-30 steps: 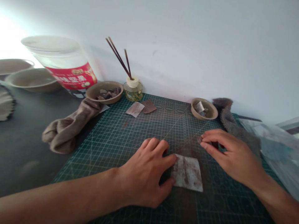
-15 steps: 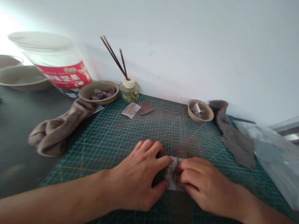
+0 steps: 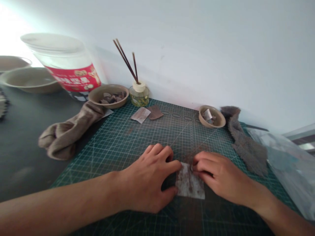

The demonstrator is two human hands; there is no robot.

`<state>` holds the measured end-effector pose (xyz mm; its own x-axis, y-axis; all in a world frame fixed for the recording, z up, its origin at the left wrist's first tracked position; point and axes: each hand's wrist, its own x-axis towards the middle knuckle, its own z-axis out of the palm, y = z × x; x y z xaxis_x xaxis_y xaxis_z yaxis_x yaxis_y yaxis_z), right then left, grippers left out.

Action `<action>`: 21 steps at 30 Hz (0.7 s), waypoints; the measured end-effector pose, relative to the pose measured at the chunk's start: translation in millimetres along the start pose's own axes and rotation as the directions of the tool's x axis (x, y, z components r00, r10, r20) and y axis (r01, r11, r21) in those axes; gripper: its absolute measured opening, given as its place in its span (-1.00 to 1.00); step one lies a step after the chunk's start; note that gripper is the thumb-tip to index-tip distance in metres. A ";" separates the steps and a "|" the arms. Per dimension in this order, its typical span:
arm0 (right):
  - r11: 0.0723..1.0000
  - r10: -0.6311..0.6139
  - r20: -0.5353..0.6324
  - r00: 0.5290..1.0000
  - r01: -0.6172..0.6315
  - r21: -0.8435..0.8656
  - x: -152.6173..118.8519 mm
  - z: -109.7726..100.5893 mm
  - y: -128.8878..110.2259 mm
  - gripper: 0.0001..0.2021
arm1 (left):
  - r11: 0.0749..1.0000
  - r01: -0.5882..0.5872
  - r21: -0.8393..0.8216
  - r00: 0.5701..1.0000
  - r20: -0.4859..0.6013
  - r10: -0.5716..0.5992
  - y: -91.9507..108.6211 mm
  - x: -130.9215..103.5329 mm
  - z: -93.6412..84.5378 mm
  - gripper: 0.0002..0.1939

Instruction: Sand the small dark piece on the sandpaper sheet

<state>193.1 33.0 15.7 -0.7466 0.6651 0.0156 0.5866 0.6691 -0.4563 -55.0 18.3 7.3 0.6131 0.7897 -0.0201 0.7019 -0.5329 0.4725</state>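
A pale, brown-smudged square sheet (image 3: 190, 185) lies flat on the green cutting mat (image 3: 115, 144) near its front. My left hand (image 3: 150, 180) rests at the sheet's left edge, thumb and forefinger apart and touching it, with nothing held between them. Over the sheet's upper right part is my right hand (image 3: 216, 170), its fingers pinched together; whatever they hold is too small to name. Brown dust smears the mat around the sheet. Farther back lie a pale patch (image 3: 140, 115) and a brown patch (image 3: 155, 112).
Back left are a bowl of brown pieces (image 3: 109, 96), a reed diffuser (image 3: 139, 94), a large tub (image 3: 71, 72) and a rolled brown cloth (image 3: 66, 132). Toward the right are a small bowl (image 3: 212, 116), a grey fuzzy strip (image 3: 249, 154) and a plastic bag (image 3: 290, 167).
My right hand has moved up a little and off the sheet's lower part, showing more of it. My left hand stays at the left edge. The view has shifted slightly left.
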 end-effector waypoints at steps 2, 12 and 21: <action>0.998 -0.065 0.085 0.994 0.063 0.018 -0.1 -0.1 -1.4 -0.84 | 1.000 -0.006 0.002 1.000 0.000 0.006 0.0 0.0 -0.2 -0.69; 0.993 -0.119 0.092 0.989 0.119 0.001 2.8 1.0 -0.2 -0.85 | 1.000 -0.015 0.012 1.000 0.015 0.015 0.0 -0.7 -1.1 -0.68; 0.992 -0.125 0.083 0.989 0.125 -0.001 1.2 1.2 -1.8 -0.84 | 1.000 -0.016 0.015 1.000 0.010 0.016 -0.8 -0.9 0.7 -0.69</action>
<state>190.8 32.2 15.5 -0.8374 0.5466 -0.0013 0.4887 0.7476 -0.4497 -55.8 17.8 6.4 0.6282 0.7778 -0.0215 0.6971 -0.5503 0.4595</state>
